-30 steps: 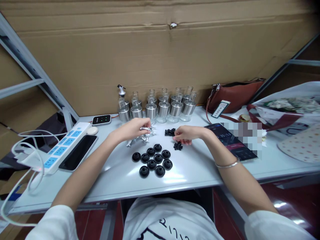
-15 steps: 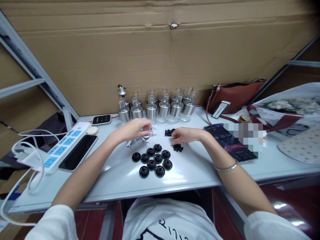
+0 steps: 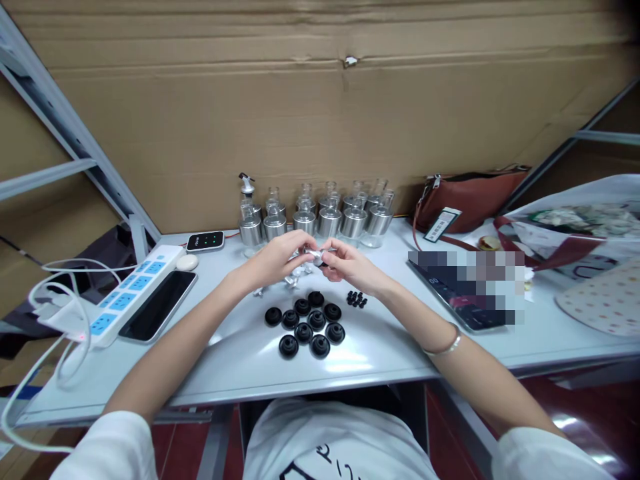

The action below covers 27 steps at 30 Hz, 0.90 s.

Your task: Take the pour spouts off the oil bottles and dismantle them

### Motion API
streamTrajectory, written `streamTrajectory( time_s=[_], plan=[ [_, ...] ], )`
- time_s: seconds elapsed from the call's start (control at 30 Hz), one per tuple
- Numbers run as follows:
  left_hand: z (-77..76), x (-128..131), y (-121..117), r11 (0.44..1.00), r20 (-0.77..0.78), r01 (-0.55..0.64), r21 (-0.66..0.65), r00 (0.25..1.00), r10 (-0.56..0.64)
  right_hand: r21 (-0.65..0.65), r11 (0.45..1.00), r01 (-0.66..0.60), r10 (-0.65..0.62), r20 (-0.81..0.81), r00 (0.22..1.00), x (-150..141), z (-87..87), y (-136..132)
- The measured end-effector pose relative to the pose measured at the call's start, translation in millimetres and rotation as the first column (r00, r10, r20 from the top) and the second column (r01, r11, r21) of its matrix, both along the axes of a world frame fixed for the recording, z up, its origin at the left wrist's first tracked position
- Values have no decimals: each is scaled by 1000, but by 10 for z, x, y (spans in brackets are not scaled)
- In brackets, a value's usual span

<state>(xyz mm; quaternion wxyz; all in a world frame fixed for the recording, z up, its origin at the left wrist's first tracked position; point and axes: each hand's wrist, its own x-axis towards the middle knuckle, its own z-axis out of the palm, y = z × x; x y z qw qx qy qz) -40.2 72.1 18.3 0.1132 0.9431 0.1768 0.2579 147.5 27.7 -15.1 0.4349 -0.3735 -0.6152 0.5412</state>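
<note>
My left hand [image 3: 277, 259] and my right hand [image 3: 350, 265] meet above the white table [image 3: 240, 353], fingers pinched together on a small silver metal spout part [image 3: 316, 255]. The right fingertips hold something small and dark against it, too small to name. Under the hands lie more silver spout parts [image 3: 293, 280]. In front sit several round black rubber stoppers [image 3: 307, 323] in a cluster. A little heap of tiny black rings [image 3: 356, 299] lies to the right of them.
Several glass bottles with silver collars [image 3: 320, 220] stand in rows against the cardboard wall; one has a pourer. At left are a blue-and-white power strip [image 3: 130, 293], a black phone [image 3: 157, 305] and a small black device [image 3: 205, 240]. At right lie another phone [image 3: 465, 293], a brown handbag [image 3: 470, 193] and bags.
My right hand left the heap of tiny black rings and came up to the left hand. Both hands now pinch the silver part, lifted off the table. The view tilted slightly.
</note>
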Motion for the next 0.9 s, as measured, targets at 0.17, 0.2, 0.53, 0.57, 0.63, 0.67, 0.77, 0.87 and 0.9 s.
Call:
streamTrajectory(
  time_s=[0.17,0.2,0.53,0.57,0.63,0.67,0.77,0.87,0.9],
  plan=[
    [-71,13,106,965,-140,-63,256,985,101,-73,989,131,-142,-188,972,-83,-65,37],
    [-83,12,131,964,-146,-69,257,983,109,-90,985,148,-164,-208,964,-97,-66,36],
    [-51,-74,274,985,-168,-49,163,983,76,-95,971,220,-233,-164,959,-149,69,-68],
    [-42,-76,277,988,-170,-44,147,983,69,-67,971,230,-238,-142,961,-156,70,-67],
    [-17,-80,274,993,-182,-30,116,982,51,12,967,256,-254,-90,963,-174,57,-64],
    [-1,-82,269,994,-190,-22,103,981,41,65,961,269,-266,-60,962,-183,46,-65],
    [51,-95,244,998,-206,-11,64,978,24,280,911,301,-324,37,945,-189,18,-84],
    [84,-113,226,999,-209,-20,25,978,25,540,800,263,-401,155,903,-144,19,-103],
    [87,-117,225,1000,-211,-24,12,977,26,619,755,218,-418,198,886,-118,26,-102]
  ],
)
